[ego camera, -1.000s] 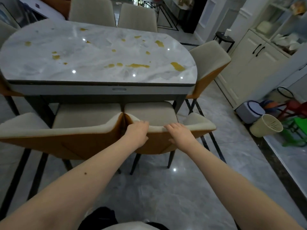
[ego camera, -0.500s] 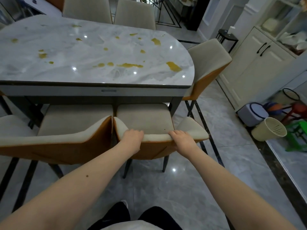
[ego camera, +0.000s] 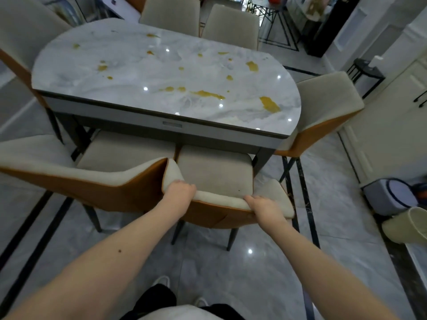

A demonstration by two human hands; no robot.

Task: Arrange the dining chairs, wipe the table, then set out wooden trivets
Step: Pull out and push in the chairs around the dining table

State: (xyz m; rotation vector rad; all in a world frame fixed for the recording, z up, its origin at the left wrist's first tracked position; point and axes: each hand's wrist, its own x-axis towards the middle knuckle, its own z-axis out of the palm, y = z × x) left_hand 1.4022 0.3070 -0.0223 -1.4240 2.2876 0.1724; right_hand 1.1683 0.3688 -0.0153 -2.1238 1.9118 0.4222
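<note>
1. While both hands grip the top edge of one dining chair's backrest, the left hand curls over the rim near its left corner and the right hand closes over it toward the right end, fingers wrapped forward onto the beige padding.
2. That held chair stands at the near long side of the surface, its seat partly under the edge, its orange back shell facing the person.
3. Just beside it on the left stands a second near chair, its backrest corner touching or almost touching the held one; its seat is also partly tucked under.
4. The marble surface is oval, glossy, and spotted with yellow stains across its middle and right part.
5. At the right rounded end stands an end chair, close against the rim; two far chairs stand along the opposite long side, and another chair is at the left end.
6. On the grey tiled floor to the right lie a tipped beige bin and a grey box, well apart from the chairs.
7. No trivets or cloth can be made out.
</note>
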